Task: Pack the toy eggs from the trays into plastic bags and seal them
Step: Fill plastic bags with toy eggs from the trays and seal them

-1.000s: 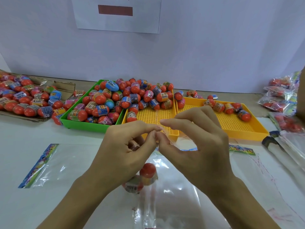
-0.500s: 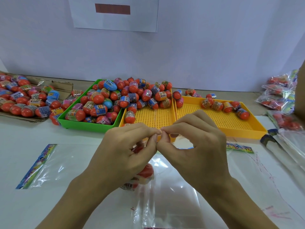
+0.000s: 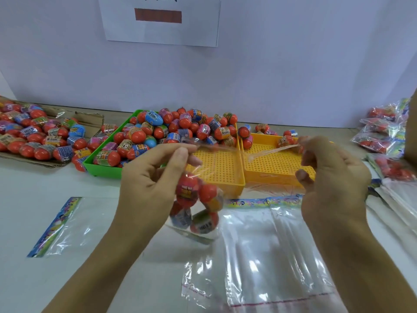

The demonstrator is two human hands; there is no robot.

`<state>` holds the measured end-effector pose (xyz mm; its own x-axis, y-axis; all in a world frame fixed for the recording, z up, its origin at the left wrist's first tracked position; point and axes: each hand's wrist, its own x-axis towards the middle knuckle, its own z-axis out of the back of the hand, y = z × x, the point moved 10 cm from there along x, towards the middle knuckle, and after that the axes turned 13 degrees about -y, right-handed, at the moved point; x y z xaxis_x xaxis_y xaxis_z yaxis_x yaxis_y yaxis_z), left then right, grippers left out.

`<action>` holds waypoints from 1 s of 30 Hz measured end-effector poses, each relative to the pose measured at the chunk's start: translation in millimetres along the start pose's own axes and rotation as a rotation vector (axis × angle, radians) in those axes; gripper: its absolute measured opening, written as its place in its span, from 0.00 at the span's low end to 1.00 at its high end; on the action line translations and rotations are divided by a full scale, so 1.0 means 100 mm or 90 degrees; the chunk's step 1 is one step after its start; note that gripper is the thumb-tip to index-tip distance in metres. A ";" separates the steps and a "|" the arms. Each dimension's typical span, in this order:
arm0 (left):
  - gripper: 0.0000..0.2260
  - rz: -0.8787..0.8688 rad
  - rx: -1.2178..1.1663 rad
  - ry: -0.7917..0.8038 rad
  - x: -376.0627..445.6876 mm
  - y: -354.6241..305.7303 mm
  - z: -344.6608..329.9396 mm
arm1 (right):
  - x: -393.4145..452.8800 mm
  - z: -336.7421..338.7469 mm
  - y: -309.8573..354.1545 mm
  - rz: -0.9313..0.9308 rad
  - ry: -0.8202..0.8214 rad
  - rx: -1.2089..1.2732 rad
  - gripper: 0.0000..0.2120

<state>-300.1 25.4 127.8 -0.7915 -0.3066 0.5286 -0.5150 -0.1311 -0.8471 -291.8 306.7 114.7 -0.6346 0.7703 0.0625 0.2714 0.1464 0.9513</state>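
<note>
Head view is showing both hands raised above the white table. The left hand is pinching the mouth of a clear filled bag between thumb and forefinger, and the bag is hanging below it with about 4 toy eggs inside, just off the table. The right hand is pinching a thin adhesive strip that is stretching across from the bag's mouth, its other fingers curling loosely. Behind the hands, a green tray is sitting heaped with loose toy eggs, and 2 yellow trays are sitting side by side to its right, holding a few eggs at their far edges. More eggs are lying on a flattened cardboard sheet at far left. Empty plastic bags are lying flat on the table beneath the hands, and another is lying to the left. Sealed packed bags are piling at far right.
</note>
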 end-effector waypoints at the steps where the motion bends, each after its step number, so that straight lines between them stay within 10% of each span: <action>1: 0.06 0.024 -0.011 -0.015 0.01 0.04 0.02 | 0.05 0.04 -0.02 -0.023 -0.021 0.008 0.15; 11: 0.09 0.296 -0.180 -0.216 0.13 0.54 0.33 | 0.41 0.06 -0.11 -0.011 0.047 -0.268 0.08; 16: 0.10 0.299 -0.170 -0.215 0.12 0.54 0.32 | 0.21 -0.18 -0.39 0.010 0.251 -0.488 0.11; 30: 0.16 0.287 -0.132 -0.151 0.09 0.55 0.20 | 0.18 -0.27 -0.34 0.223 0.285 -0.708 0.17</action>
<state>-328.5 -3.3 84.9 -0.8653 -0.4964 0.0693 -0.2156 0.2438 -0.9456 -332.1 298.5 91.3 -0.9011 0.3518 0.2536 -0.1447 -0.7951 0.5890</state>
